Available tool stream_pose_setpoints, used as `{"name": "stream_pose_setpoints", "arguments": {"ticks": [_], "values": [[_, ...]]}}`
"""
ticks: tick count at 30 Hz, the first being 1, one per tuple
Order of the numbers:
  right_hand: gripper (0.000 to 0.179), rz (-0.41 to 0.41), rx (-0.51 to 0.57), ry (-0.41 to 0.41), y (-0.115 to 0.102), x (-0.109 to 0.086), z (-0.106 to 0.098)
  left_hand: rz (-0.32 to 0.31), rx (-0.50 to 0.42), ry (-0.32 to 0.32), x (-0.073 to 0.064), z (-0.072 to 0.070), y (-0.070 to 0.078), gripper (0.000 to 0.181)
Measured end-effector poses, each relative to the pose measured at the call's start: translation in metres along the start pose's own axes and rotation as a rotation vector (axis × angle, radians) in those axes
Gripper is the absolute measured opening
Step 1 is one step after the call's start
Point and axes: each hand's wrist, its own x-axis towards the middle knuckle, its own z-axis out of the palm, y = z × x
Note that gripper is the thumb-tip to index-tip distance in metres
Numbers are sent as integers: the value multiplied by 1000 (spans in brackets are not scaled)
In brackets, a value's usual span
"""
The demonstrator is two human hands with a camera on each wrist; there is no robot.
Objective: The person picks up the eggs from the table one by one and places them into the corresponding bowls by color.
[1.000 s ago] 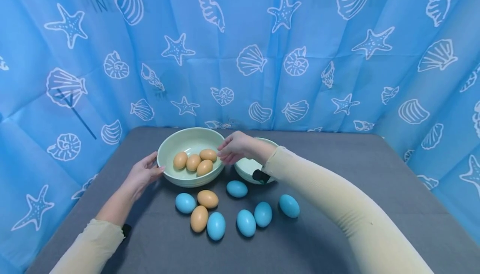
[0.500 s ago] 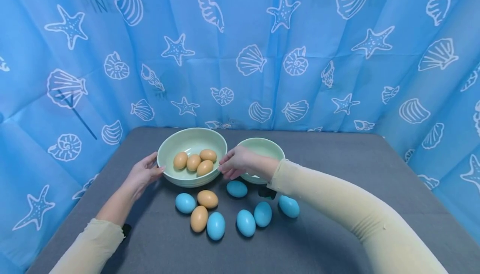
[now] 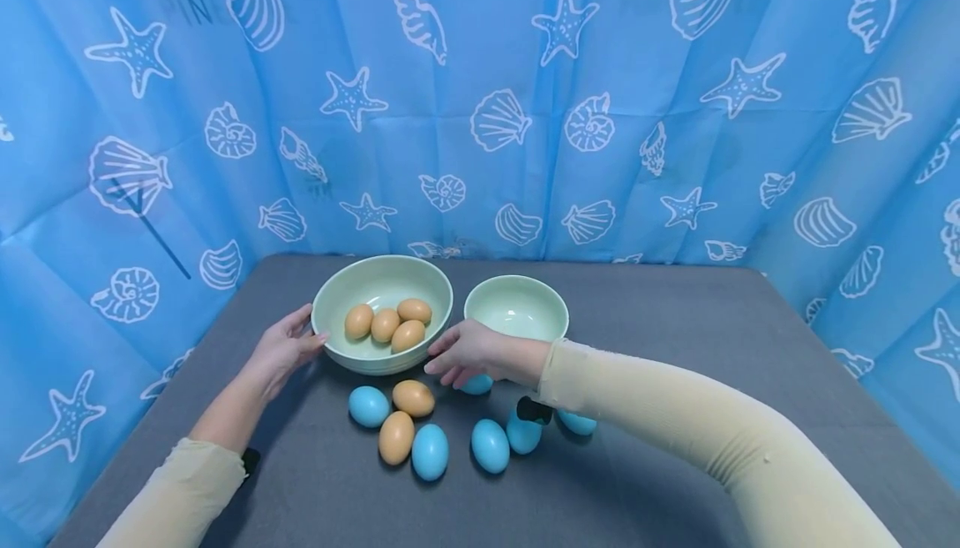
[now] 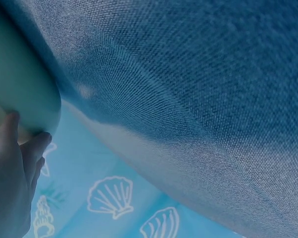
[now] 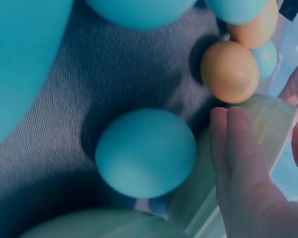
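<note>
A large pale green bowl point(image 3: 378, 363) with several light brown eggs point(image 3: 386, 324) in it stands at the back left. My left hand point(image 3: 281, 354) touches its left side, thumb by the rim; the left wrist view shows fingers point(image 4: 39, 144) against the outer wall. My right hand point(image 3: 474, 349) hovers at the bowl's right front, fingers extended and nothing in them. Below it, partly covered in the head view, lies a blue egg point(image 3: 477, 386), seen whole in the right wrist view. A brown egg point(image 5: 230, 73) shows just past the right fingertips.
A smaller green bowl point(image 3: 516, 311) with no eggs visible inside stands to the right. On the grey table point(image 3: 675, 306), two brown eggs point(image 3: 413, 399) and several blue eggs point(image 3: 431, 453) lie in front of the bowls. A blue shell-print curtain point(image 3: 465, 114) hangs behind.
My right hand has moved from beside the brown eggs at the large bowl's right rim, down and toward me, to above the blue egg. The left hand stays at the bowl.
</note>
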Motion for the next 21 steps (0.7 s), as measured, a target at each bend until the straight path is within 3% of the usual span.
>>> {"name": "stream_pose_setpoints", "arguments": {"ticks": [21], "values": [[41,59,-60,-40,3,4,24,2,-9,-16,-1,-2,-1,77]]}}
